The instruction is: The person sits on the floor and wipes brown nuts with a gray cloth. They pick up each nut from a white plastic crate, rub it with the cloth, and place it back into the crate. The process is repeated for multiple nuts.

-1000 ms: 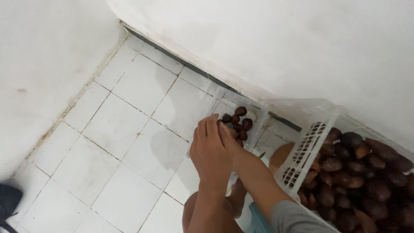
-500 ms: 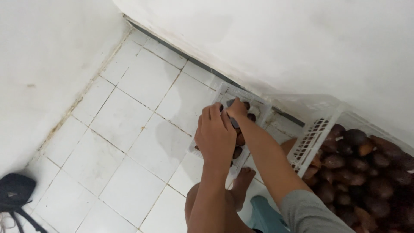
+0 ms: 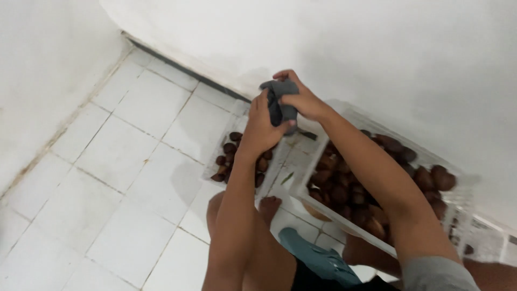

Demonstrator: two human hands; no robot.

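My left hand (image 3: 263, 125) and my right hand (image 3: 301, 98) are raised together above the floor, both gripping a dark grey cloth (image 3: 281, 102) bunched between them. Below the left hand lies a small white tray (image 3: 216, 157) holding several dark brown scaly fruits (image 3: 230, 147). To the right, under my right forearm, stands a large white plastic crate (image 3: 344, 215) full of the same brown fruits (image 3: 344, 188).
White floor tiles (image 3: 134, 161) spread to the left. White walls (image 3: 377, 48) meet in a corner at the upper left. My bare knee and foot (image 3: 268, 207) are beneath the arms, with blue-green fabric (image 3: 318, 258) at the bottom.
Both hands have lifted away from the small tray of fruits and now hold a dark grey cloth between them. The view has shifted, showing more of the large crate.
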